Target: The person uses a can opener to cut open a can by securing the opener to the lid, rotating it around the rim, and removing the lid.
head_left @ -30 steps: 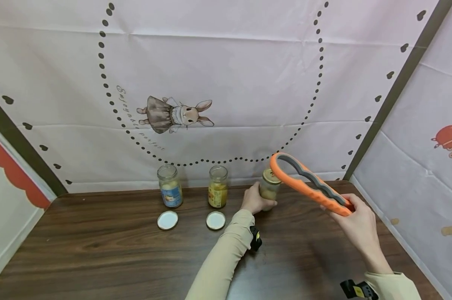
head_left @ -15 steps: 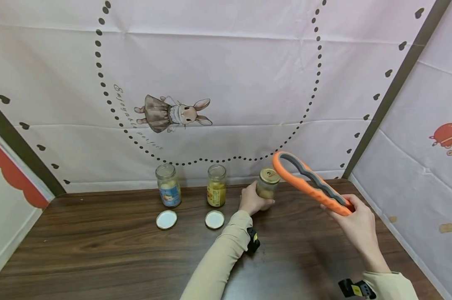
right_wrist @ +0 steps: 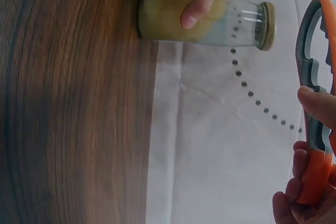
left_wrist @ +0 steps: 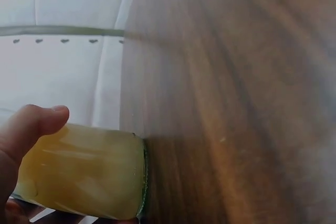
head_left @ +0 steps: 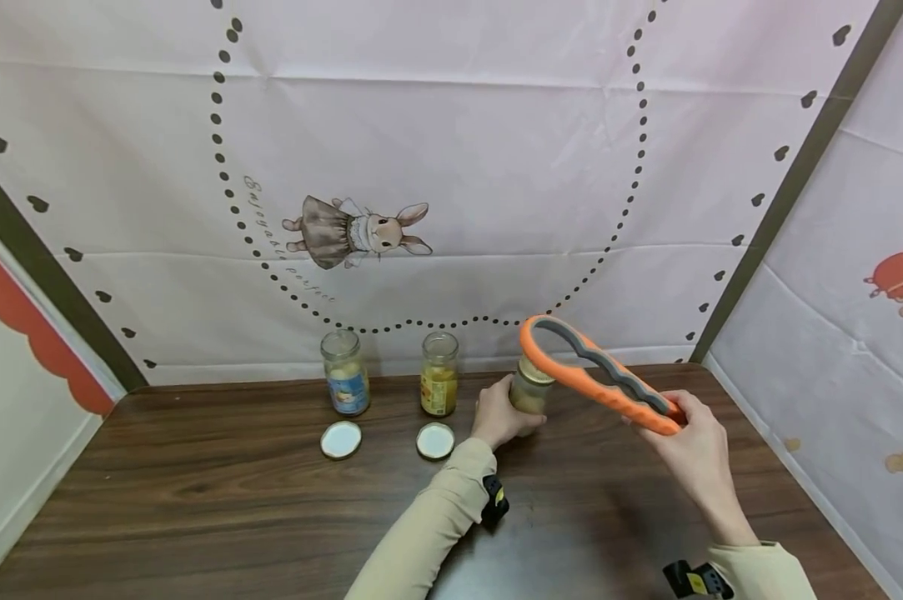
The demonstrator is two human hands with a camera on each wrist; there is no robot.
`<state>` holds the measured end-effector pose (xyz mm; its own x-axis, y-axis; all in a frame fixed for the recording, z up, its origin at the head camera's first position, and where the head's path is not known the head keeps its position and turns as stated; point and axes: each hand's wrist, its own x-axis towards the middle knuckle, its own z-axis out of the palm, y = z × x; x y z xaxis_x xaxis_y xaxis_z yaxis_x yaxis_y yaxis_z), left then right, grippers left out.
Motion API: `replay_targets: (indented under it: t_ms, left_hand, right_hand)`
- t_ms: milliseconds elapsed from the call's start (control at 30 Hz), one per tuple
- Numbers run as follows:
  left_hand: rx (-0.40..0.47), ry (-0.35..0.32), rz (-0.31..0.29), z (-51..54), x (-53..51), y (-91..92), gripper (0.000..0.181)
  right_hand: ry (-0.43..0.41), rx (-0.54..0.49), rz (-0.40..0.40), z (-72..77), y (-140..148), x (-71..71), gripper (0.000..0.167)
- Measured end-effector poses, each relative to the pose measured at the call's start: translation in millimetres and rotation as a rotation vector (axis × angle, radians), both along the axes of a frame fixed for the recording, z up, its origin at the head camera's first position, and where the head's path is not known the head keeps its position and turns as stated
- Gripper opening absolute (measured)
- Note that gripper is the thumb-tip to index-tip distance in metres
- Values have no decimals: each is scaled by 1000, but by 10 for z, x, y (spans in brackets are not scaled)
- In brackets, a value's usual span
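Note:
My left hand [head_left: 499,414] grips a glass jar [head_left: 529,398] standing upright near the table's back edge. In the right wrist view a gold lid [right_wrist: 268,26] caps this jar, and pale yellow contents fill its lower part. The left wrist view shows the thumb and fingers around the jar [left_wrist: 89,171]. My right hand [head_left: 694,442] holds an orange and grey jar opener [head_left: 604,379] by its handle end. Its looped end hangs over the jar's lid in the head view and hides part of it; the right wrist view shows the loop apart from the lid.
Left of the gripped jar stand a lidless jar with a yellow label [head_left: 438,387] and another with a blue label [head_left: 348,387]. A white-faced lid [head_left: 435,441] and a second lid [head_left: 341,439] lie before them. A printed cloth wall [head_left: 496,208] rises behind the wooden table [head_left: 233,500].
The jar opener's loop has moved slightly left and down, covering more of the capped jar's lid in the head view. The left hand keeps its grip on the jar.

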<state>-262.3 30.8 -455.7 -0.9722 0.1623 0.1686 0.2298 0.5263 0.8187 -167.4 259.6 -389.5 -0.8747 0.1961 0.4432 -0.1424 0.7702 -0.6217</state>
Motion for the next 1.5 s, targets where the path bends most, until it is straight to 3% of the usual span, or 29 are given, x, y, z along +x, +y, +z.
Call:
replay_targets:
  t_ms: [233,467,667,1000,1233,1333,1500]
  left_hand:
    - [8,2,-22,-5,181,-100,47]
    - [-21,20,-70,21,341,-239,47]
    - [16,47,-78,11,476,-319,45]
    - [67,96,20,65,643,-382,55]
    - [67,110,55,73,723,-458,53]
    - [92,121,32,66,748,-517,52]
    - [244,105,-78,43,772,-610,53]
  right_hand:
    - [22,32,29,-10,-145,-8,38]
    - [85,82,98,16,-256,-6,41]
    - [110,119,173,27,-408,-14,41]
    - [203,192,222,48,-612,-48,41]
    - [103,229,243,85,-705,-8,40]
    - [102,257,253,100,-730,5,36]
    - [185,291,271,90,-759,11,32]
